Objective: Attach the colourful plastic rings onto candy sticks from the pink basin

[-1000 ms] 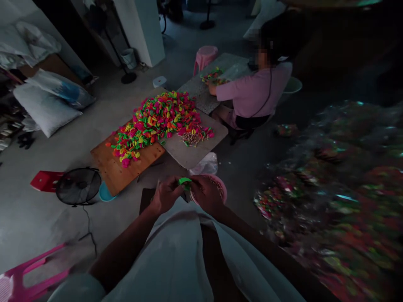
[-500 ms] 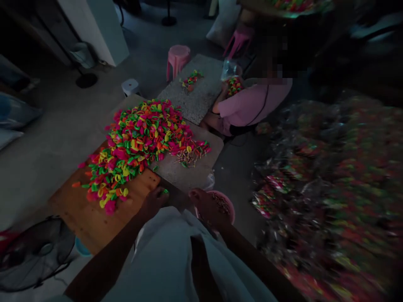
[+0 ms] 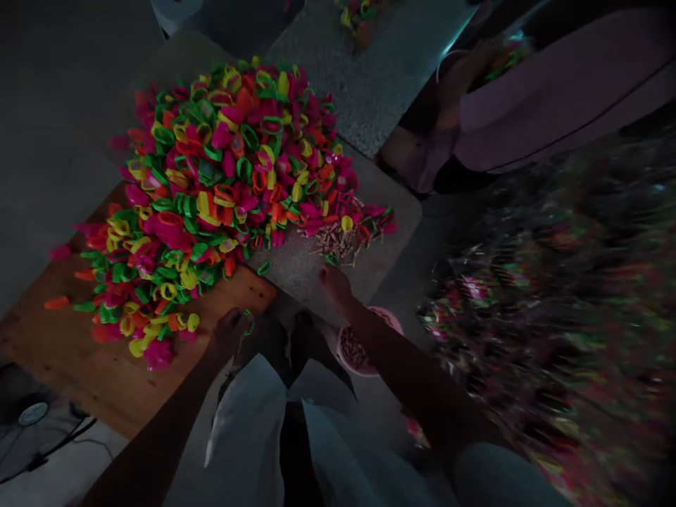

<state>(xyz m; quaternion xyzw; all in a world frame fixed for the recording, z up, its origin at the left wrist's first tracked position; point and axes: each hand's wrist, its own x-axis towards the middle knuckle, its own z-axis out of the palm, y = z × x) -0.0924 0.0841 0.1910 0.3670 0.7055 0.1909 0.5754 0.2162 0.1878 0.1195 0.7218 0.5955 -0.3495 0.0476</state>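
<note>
My left hand [image 3: 229,332] is closed over the near edge of the wooden board, gripping a green plastic loop-shaped piece [image 3: 248,322]. At the near side of the grey tabletop [image 3: 391,197], my right hand [image 3: 336,285] has its fingers bunched together; whatever is in them is too dark to make out. Just beyond its fingertips lie a green piece [image 3: 332,260] and a small heap of short thin sticks [image 3: 338,243]. A large mound of pink, green, yellow and orange plastic pieces [image 3: 211,183] spreads across both tabletops.
Below my right forearm stands a pink basin [image 3: 397,324] holding small brownish pieces. A person in a pink shirt [image 3: 549,91] sits at the far right. Clear bags with colourful contents [image 3: 554,303] fill the right side. A fan [image 3: 32,415] stands at lower left; the wooden board [image 3: 68,352] is nearby.
The view has tilted down and come closer to the mound. My right hand has moved from beside the basin forward to the sticks. The left hand still holds a green piece.
</note>
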